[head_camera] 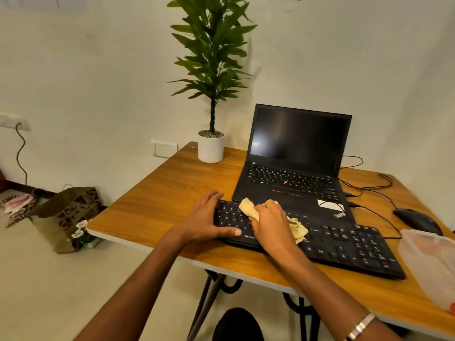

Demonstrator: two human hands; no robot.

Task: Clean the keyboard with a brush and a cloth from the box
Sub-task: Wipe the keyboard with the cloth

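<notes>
A black keyboard lies along the front of the wooden table. My right hand grips a crumpled yellow cloth and presses it on the keys left of the keyboard's middle. My left hand holds the keyboard's left end, fingers spread over its far corner and thumb along the front edge. A translucent plastic box with something orange inside stands at the right edge of the table. No brush is visible.
An open black laptop sits just behind the keyboard. A potted plant stands at the back. A black mouse and cables lie at the right. A brown bag sits on the floor to the left.
</notes>
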